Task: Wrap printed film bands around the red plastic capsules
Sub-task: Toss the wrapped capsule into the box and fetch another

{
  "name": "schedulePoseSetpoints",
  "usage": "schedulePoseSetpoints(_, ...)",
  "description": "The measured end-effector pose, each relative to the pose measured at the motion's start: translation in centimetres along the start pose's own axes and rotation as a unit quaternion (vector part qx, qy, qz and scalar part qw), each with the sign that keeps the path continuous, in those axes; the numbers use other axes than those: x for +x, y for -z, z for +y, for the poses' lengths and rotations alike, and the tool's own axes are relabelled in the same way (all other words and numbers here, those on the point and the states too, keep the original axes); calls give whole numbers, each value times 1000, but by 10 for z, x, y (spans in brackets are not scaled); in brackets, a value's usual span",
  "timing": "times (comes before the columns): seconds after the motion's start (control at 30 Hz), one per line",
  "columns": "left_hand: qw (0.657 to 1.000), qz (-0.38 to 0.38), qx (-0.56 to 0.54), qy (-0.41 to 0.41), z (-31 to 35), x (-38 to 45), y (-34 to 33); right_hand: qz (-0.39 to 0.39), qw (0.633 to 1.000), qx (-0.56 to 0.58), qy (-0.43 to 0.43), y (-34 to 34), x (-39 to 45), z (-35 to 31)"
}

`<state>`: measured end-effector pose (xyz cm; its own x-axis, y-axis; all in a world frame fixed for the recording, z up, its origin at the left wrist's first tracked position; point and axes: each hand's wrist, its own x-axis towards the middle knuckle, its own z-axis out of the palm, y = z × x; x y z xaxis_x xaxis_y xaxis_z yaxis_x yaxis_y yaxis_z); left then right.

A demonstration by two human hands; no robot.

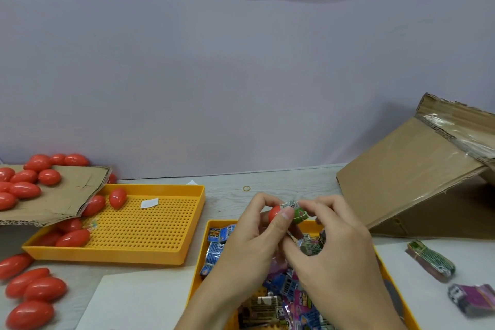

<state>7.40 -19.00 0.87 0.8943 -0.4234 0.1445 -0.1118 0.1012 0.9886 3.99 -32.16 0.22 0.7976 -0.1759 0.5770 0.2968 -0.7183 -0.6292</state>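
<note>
The hands [294,244] hide most of the red capsule [274,214], band print blurred

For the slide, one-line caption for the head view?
Both hands, left hand and right hand, slip a green band onto a red capsule above a yellow tray of bands.

Packing workshop — yellow trays [150,256], cardboard box [401,185], loose capsules [34,289].

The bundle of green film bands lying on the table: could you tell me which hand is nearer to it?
Right. The right hand sits just left of the bundle of green film bands; the left hand is farther left, beyond the right hand.
</note>
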Motion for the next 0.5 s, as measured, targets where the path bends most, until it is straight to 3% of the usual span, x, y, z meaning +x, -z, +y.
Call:
schedulePoseSetpoints(0.13,1000,-4,28,-3,-1,1,-1,34,997,-67,13,0,1,4)
schedulePoseSetpoints(0.37,993,21,115,-30,0,0,4,20,999,-29,15,-2,-1,4)
schedulePoseSetpoints(0.5,994,7,109,-25,-2,1,3,-3,1000,-8,20,0,-1,1)
